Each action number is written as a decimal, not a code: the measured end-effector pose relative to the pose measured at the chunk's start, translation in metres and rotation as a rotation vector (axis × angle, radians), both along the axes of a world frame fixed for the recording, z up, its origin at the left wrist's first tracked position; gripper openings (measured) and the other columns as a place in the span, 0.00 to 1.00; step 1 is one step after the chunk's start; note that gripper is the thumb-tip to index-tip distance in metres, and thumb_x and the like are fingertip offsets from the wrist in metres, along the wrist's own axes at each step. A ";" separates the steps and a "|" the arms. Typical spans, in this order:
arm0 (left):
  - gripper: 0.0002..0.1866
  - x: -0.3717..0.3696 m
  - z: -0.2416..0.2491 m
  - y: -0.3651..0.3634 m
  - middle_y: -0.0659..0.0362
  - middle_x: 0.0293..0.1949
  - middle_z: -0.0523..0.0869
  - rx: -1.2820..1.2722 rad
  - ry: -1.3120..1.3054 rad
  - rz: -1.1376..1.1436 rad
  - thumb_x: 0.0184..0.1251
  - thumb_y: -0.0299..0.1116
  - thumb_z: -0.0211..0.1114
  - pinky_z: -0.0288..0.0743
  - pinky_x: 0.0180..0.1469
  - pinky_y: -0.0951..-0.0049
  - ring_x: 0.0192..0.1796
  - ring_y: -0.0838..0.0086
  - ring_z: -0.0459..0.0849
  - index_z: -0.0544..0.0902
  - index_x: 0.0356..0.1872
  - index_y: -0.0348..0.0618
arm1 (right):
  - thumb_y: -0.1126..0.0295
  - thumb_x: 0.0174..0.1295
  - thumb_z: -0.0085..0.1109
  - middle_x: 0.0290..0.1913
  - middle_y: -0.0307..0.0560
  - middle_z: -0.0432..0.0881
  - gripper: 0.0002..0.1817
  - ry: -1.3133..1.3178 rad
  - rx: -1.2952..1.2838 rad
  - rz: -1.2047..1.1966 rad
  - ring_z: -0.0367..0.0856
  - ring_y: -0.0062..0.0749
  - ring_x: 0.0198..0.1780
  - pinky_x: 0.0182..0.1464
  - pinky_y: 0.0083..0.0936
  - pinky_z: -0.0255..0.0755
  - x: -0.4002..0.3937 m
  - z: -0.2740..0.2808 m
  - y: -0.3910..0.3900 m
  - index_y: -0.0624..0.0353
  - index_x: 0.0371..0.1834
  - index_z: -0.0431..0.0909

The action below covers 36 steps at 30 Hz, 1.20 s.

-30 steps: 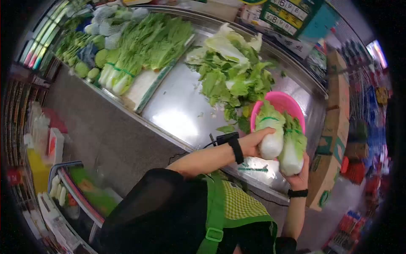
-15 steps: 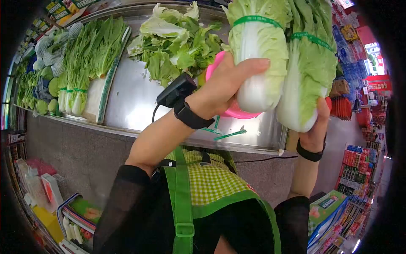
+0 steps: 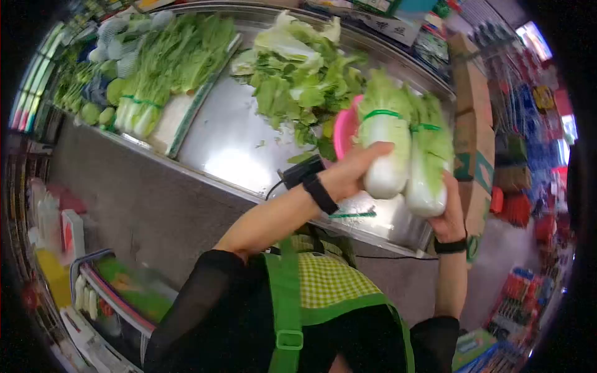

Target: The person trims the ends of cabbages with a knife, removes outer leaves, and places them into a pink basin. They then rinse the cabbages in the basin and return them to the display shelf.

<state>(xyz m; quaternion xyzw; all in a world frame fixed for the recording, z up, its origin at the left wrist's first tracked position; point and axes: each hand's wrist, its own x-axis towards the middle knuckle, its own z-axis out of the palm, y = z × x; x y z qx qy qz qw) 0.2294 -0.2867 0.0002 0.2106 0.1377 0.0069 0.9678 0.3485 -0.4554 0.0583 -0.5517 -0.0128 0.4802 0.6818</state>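
Two long Chinese cabbages with white bases and green printed bands stand side by side over the metal tray. My left hand [image 3: 354,169] is closed round the left Chinese cabbage [image 3: 384,165], its thumb across the white base. Against the lower right side of the other Chinese cabbage [image 3: 425,180] my right hand [image 3: 453,214] is closed, with its fingers partly hidden. Behind the left cabbage shows a pink basin [image 3: 344,135], mostly covered. Loose trimmed leaves [image 3: 298,74] are heaped beside the basin. A strip of green tape [image 3: 354,215] lies on the tray below my left wrist.
The metal tray [image 3: 227,133] has a raised rim. Bundled leafy greens [image 3: 146,102] and net-wrapped produce [image 3: 118,43] sit at its left end. Cardboard boxes [image 3: 474,124] are stacked along the right. A basket of goods [image 3: 118,286] stands at lower left.
Both hands have carried the two cabbages down and away from the camera, so they look smaller. The view has swung, bringing the cardboard boxes into sight. Both grips are kept.
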 end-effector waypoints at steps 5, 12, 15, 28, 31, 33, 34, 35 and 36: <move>0.23 0.003 -0.015 -0.009 0.55 0.46 0.79 -0.019 0.079 0.044 0.62 0.43 0.57 0.79 0.44 0.61 0.45 0.68 0.82 0.69 0.55 0.43 | 0.56 0.62 0.49 0.49 0.47 0.77 0.23 0.038 -0.007 0.105 0.78 0.33 0.47 0.47 0.33 0.76 0.011 -0.026 -0.010 0.59 0.55 0.67; 0.22 -0.011 -0.049 -0.032 0.56 0.46 0.80 -0.270 0.106 -0.060 0.62 0.47 0.56 0.76 0.47 0.56 0.44 0.67 0.82 0.70 0.54 0.49 | 0.56 0.60 0.50 0.48 0.43 0.78 0.21 0.246 -0.090 0.088 0.79 0.34 0.46 0.46 0.32 0.76 -0.005 -0.044 -0.020 0.54 0.54 0.69; 0.24 -0.002 -0.005 -0.022 0.56 0.48 0.78 -0.170 -0.021 0.084 0.62 0.38 0.58 0.77 0.48 0.63 0.47 0.67 0.80 0.65 0.58 0.44 | 0.56 0.62 0.49 0.49 0.45 0.77 0.22 0.005 0.017 0.027 0.79 0.35 0.46 0.46 0.32 0.76 0.007 -0.014 -0.019 0.56 0.54 0.68; 0.23 -0.015 -0.067 -0.058 0.56 0.48 0.79 -0.333 0.097 -0.056 0.64 0.47 0.53 0.77 0.45 0.56 0.47 0.65 0.81 0.66 0.57 0.49 | 0.50 0.60 0.46 0.48 0.42 0.78 0.23 0.333 -0.155 0.117 0.79 0.35 0.45 0.40 0.40 0.77 0.001 -0.058 -0.032 0.50 0.53 0.70; 0.23 -0.009 -0.068 -0.049 0.56 0.47 0.79 -0.268 0.122 -0.122 0.64 0.48 0.52 0.76 0.44 0.55 0.46 0.66 0.81 0.66 0.56 0.49 | 0.47 0.58 0.48 0.51 0.43 0.77 0.27 0.314 -0.148 0.155 0.78 0.41 0.47 0.39 0.44 0.75 0.001 -0.056 -0.037 0.49 0.56 0.68; 0.23 -0.015 -0.054 -0.046 0.56 0.47 0.79 -0.243 0.103 -0.118 0.64 0.49 0.51 0.77 0.43 0.56 0.46 0.66 0.81 0.67 0.56 0.49 | 0.46 0.58 0.48 0.51 0.43 0.76 0.27 0.354 -0.103 0.154 0.77 0.41 0.48 0.38 0.43 0.74 0.000 -0.063 -0.036 0.49 0.56 0.68; 0.23 -0.020 -0.046 -0.045 0.56 0.47 0.79 -0.257 0.147 -0.106 0.64 0.47 0.52 0.77 0.43 0.57 0.45 0.66 0.81 0.66 0.56 0.49 | 0.47 0.58 0.48 0.51 0.43 0.77 0.27 0.343 -0.116 0.137 0.77 0.39 0.48 0.40 0.44 0.74 -0.002 -0.061 -0.037 0.49 0.56 0.68; 0.23 -0.019 -0.045 -0.045 0.56 0.47 0.79 -0.254 0.147 -0.105 0.64 0.47 0.52 0.77 0.43 0.57 0.45 0.66 0.81 0.66 0.56 0.49 | 0.47 0.58 0.48 0.51 0.43 0.77 0.27 0.343 -0.114 0.139 0.77 0.39 0.48 0.40 0.44 0.74 -0.004 -0.058 -0.034 0.49 0.56 0.68; 0.23 -0.016 -0.045 -0.045 0.56 0.47 0.79 -0.263 0.123 -0.066 0.63 0.47 0.53 0.77 0.43 0.57 0.45 0.66 0.81 0.66 0.57 0.49 | 0.48 0.58 0.49 0.50 0.44 0.77 0.26 0.353 -0.100 0.089 0.78 0.38 0.47 0.41 0.43 0.75 -0.005 -0.053 -0.029 0.50 0.56 0.68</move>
